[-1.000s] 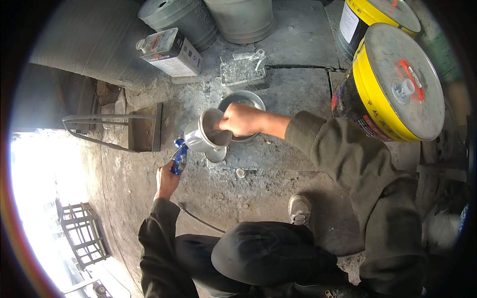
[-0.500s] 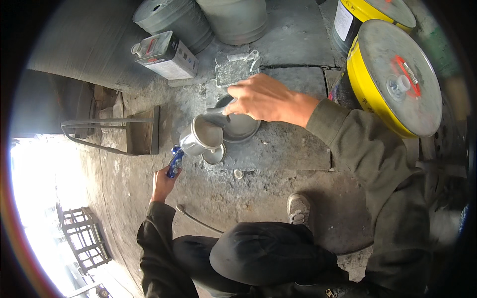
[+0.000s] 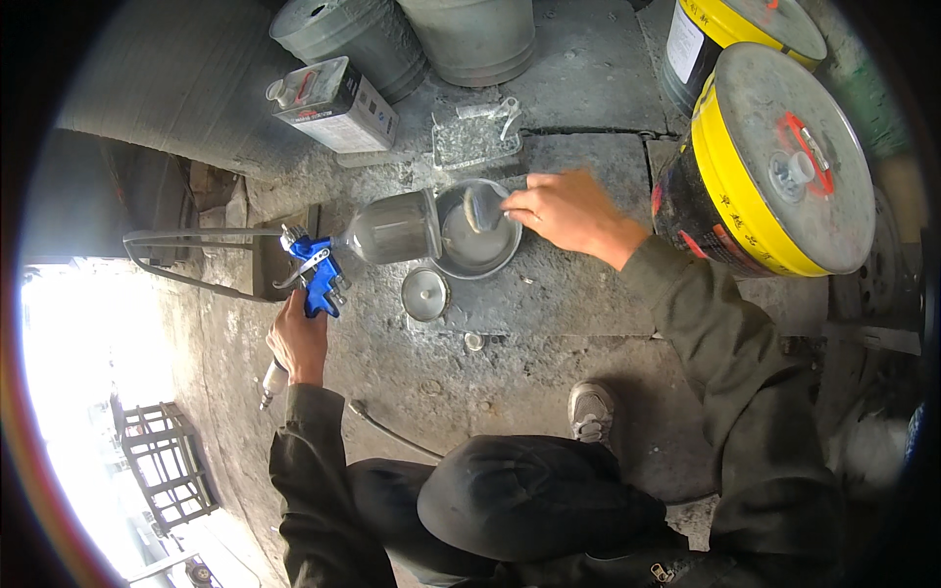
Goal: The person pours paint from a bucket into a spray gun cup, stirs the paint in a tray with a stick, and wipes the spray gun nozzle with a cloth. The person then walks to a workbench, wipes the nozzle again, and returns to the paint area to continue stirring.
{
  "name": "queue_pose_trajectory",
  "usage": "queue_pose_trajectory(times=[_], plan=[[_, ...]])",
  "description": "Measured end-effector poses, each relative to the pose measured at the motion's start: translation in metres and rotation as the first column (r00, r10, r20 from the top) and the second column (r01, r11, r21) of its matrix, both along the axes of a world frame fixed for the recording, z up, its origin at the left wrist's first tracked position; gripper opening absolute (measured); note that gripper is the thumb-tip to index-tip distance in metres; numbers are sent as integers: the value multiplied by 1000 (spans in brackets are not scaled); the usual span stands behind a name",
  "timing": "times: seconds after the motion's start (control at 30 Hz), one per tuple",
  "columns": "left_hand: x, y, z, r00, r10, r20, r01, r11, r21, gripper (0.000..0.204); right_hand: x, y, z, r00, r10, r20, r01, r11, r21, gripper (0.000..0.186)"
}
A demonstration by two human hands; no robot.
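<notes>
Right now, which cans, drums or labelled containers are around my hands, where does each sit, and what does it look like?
Rectangular tin can: upper left, lying flat, silver with pale label.
Yellow drum: right, beyond the right hand, grey lid, red handle.
Second yellow drum: top right, white label.
Two grey buckets: top centre, dusty.
No screens or signs.

Your right hand (image 3: pixel 567 211) has bare concrete floor (image 3: pixel 549 382) near you to pass over. To its right the yellow-sided metal drum (image 3: pixel 774 176) blocks you; the far side is walled off by grey metal buckets (image 3: pixel 412 34).
</notes>
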State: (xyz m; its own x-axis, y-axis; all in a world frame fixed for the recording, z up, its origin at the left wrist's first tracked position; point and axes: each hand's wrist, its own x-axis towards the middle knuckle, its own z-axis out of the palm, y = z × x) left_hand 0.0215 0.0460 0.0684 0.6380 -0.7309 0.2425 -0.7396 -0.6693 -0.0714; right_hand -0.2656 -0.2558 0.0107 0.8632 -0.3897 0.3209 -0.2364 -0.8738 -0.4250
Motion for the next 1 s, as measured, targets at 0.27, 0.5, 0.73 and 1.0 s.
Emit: queue_pose_trajectory(times=[0.27, 0.5, 0.73, 1.0], plan=[[0, -14, 1, 998, 31, 60, -35, 997, 67, 25, 26, 25, -53, 956, -34, -290, 38, 999, 9, 22], [7, 9, -16, 979, 142, -149, -106, 969, 225, 28, 19, 30, -61, 971, 28, -238, 9, 988, 153, 28], [28, 40, -51, 918, 36, -395, 23, 989, 144, 31, 16, 12, -30, 996, -37, 77, -27, 720, 693, 34], [1, 17, -53, 890, -88, -447, 91, 996, -15, 34, 64, 48, -10, 991, -17, -136, 137, 55, 989, 29]])
